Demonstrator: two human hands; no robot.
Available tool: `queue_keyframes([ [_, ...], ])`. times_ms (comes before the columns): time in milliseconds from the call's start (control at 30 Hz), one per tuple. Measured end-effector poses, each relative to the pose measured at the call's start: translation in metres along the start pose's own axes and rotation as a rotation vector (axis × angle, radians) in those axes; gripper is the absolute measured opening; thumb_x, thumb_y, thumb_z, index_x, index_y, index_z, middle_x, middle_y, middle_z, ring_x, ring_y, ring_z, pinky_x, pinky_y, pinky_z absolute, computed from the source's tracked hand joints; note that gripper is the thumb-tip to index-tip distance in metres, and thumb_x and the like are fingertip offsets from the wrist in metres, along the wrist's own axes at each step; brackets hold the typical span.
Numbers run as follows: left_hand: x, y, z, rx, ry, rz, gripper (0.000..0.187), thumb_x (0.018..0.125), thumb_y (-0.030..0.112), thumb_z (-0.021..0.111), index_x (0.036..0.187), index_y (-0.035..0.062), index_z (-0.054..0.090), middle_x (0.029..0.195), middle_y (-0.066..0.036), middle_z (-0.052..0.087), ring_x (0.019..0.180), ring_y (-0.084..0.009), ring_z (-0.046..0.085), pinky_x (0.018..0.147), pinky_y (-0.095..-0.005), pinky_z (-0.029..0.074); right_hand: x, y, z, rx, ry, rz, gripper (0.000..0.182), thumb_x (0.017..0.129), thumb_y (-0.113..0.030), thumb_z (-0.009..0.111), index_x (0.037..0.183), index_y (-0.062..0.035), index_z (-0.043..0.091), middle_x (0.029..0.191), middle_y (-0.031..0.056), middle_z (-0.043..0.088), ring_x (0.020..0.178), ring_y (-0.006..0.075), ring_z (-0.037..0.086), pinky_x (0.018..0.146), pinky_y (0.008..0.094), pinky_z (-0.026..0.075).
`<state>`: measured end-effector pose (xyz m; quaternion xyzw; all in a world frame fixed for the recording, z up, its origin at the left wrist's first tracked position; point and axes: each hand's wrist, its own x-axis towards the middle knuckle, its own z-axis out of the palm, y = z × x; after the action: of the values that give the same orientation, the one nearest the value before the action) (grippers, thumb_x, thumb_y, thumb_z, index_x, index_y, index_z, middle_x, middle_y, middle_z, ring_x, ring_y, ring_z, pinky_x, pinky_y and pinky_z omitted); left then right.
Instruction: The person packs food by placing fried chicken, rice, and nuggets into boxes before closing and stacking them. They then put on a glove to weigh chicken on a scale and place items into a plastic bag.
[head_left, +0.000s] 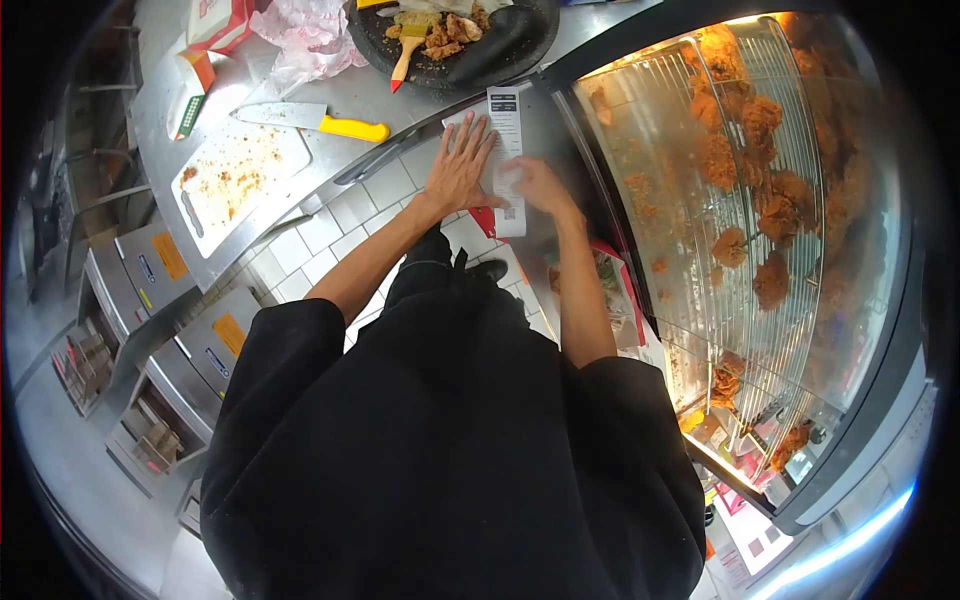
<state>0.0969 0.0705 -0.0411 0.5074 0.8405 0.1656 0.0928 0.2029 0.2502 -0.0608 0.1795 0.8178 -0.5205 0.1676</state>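
A long white printed receipt (508, 135) lies lengthwise in front of me, with dark blocks at its top and a square code near its lower end. My left hand (460, 165) is spread flat at its left side, fingers apart, over a white surface that shows only in part. On the opposite side my right hand (540, 188) has its fingers curled in at the receipt's right edge. Whether they pinch the paper or something behind it is hidden. A bit of red (484, 220) shows below my left hand.
To the left, a knife (355, 127) with a yellow handle lies by a crumb-covered white cutting board (290, 160) on the steel counter (225, 262). A black pan (535, 50) holds a brush (408, 55) and fried pieces. On the right stands a glass display case (690, 330) with fried chicken (780, 215).
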Motion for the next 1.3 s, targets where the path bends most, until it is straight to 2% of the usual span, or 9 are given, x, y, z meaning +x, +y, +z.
queue_keyframes([
  [100, 0.001, 0.003, -0.001, -0.016, 0.001, -0.006, 0.124, 0.053, 0.073, 0.075, 0.147, 0.0016, 0.034, 0.158, -0.02, 0.02, 0.149, -0.0363, 0.006, 0.118, -0.0548, 0.007, -0.02, -0.022, 0.013, 0.06, 0.482, -0.012, 0.042, 0.076, -0.012, 0.072, 0.117, -0.011, 0.063, 0.062, 0.0039, 0.052, 0.059, 0.016, 0.053, 0.059, 0.0316, 0.045],
  [467, 0.013, 0.017, 0.013, 0.015, 0.045, 0.012, 0.094, 0.08, 0.062, 0.062, 0.149, 0.0046, 0.033, 0.157, -0.023, 0.019, 0.147, -0.0402, 0.009, 0.116, -0.0558, 0.009, -0.264, -0.062, 0.075, 0.341, 0.558, 0.116, 0.019, 0.088, -0.024, 0.068, 0.093, -0.006, 0.064, 0.067, 0.0056, 0.059, 0.061, 0.0136, 0.054, 0.058, 0.0307, 0.043],
  [567, 0.014, 0.027, 0.02, 0.013, 0.131, 0.163, 0.083, 0.083, 0.055, 0.064, 0.145, 0.0053, 0.039, 0.154, -0.022, 0.028, 0.145, -0.0401, 0.016, 0.115, -0.0563, 0.012, -0.311, -0.03, 0.102, 0.382, 0.727, 0.297, 0.021, 0.089, -0.025, 0.068, 0.095, -0.0053, 0.065, 0.073, 0.0091, 0.065, 0.064, 0.0179, 0.06, 0.062, 0.0337, 0.047],
  [633, 0.012, 0.046, 0.014, -0.183, 0.245, 0.286, 0.066, 0.083, 0.047, 0.069, 0.129, 0.0018, 0.053, 0.133, -0.023, 0.051, 0.13, -0.0352, 0.044, 0.107, -0.0504, 0.032, -0.332, -0.021, 0.112, 0.354, 0.766, 0.497, 0.021, 0.089, -0.024, 0.067, 0.098, -0.0046, 0.067, 0.079, 0.0117, 0.069, 0.068, 0.0245, 0.066, 0.065, 0.0382, 0.05],
  [833, 0.002, 0.133, 0.016, -0.561, -0.534, 0.188, 0.038, 0.08, 0.029, 0.075, 0.096, -0.0027, 0.062, 0.079, -0.016, 0.068, 0.077, -0.0254, 0.068, 0.07, -0.0355, 0.052, -0.336, -0.003, 0.12, 0.449, 1.133, 0.546, 0.021, 0.09, -0.021, 0.065, 0.098, -0.0026, 0.066, 0.087, 0.0149, 0.071, 0.07, 0.0284, 0.069, 0.068, 0.0386, 0.053],
  [1000, 0.017, 0.111, 0.037, -0.636, -0.402, 0.2, 0.027, 0.08, 0.015, 0.068, 0.099, -0.0036, 0.062, 0.08, -0.014, 0.068, 0.077, -0.0215, 0.068, 0.069, -0.0331, 0.053, -0.324, -0.007, 0.112, 0.403, 1.235, 0.473, 0.02, 0.089, -0.02, 0.066, 0.098, -0.0018, 0.065, 0.087, 0.0173, 0.071, 0.079, 0.0299, 0.07, 0.072, 0.0386, 0.053],
  [1067, 0.025, 0.094, 0.039, -0.724, -0.444, 0.144, 0.03, 0.079, 0.014, 0.069, 0.102, -0.0045, 0.062, 0.085, -0.014, 0.068, 0.078, -0.0208, 0.068, 0.07, -0.0331, 0.053, -0.32, -0.012, 0.108, 0.486, 1.181, 0.486, 0.027, 0.086, -0.022, 0.07, 0.104, -0.0031, 0.062, 0.098, 0.0178, 0.069, 0.089, 0.031, 0.068, 0.075, 0.039, 0.053],
  [1133, 0.034, 0.075, 0.034, -0.672, -0.49, 0.15, 0.036, 0.079, 0.012, 0.068, 0.11, -0.0042, 0.06, 0.089, -0.013, 0.067, 0.078, -0.0203, 0.067, 0.071, -0.0323, 0.053, -0.311, -0.022, 0.103, 0.16, 1.459, 0.635, 0.04, 0.082, -0.023, 0.074, 0.113, -0.0051, 0.057, 0.115, 0.0169, 0.062, 0.103, 0.0339, 0.063, 0.082, 0.0394, 0.051],
  [1300, 0.042, 0.073, 0.009, -0.773, -0.806, 0.046, 0.058, 0.078, 0.016, 0.076, 0.127, -0.0013, 0.051, 0.098, -0.014, 0.065, 0.071, -0.0158, 0.066, 0.046, -0.0255, 0.044, -0.288, -0.017, 0.079, -0.045, 1.571, 0.309, 0.046, 0.085, -0.022, 0.071, 0.123, -0.0041, 0.055, 0.12, 0.0193, 0.059, 0.106, 0.0352, 0.06, 0.085, 0.0418, 0.048],
])
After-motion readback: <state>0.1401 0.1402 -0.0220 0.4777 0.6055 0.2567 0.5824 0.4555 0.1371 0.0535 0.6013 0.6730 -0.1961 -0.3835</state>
